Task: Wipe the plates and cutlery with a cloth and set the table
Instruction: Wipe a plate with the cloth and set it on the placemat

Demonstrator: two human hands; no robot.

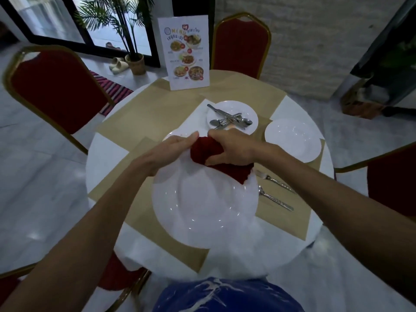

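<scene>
The large white plate (202, 206) is at the near side of the round table (105, 154), over a tan placemat (144, 212), and its near right edge is blurred. The left hand (173, 147) grasps the plate's far left rim, with the thumb lying on top. The right hand (234, 146) is clenched round a bunched dark red cloth (204, 152) and presses it onto the plate's far rim; a loose end of the cloth trails over the far right part of the plate. Just right of the plate, a fork (274, 181) and a spoon (274, 200) lie side by side on the placemat. Beyond the plate is a smaller white plate (248, 110) carrying a heap of cutlery (229, 119). To the right of that one is an empty white plate (292, 140). A sliver of another white rim shows behind the left hand. Farther beyond the large plate stands a menu card (183, 55), and red chairs with gold frames (242, 43) surround the table.
</scene>
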